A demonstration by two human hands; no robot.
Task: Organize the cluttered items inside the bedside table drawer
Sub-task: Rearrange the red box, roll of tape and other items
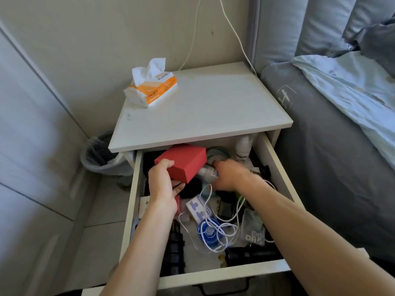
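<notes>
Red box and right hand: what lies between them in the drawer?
In the head view, a small white bottle lies on its side between the red box, gripped by the left hand, and the right hand, which reaches it.

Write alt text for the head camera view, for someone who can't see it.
A person's left hand grips a red cardboard box above an open white bedside drawer, while the right hand reaches for a small white bottle amid a tangled white cable and other clutter. An orange-and-white tissue pack sits on the tabletop.
</notes>
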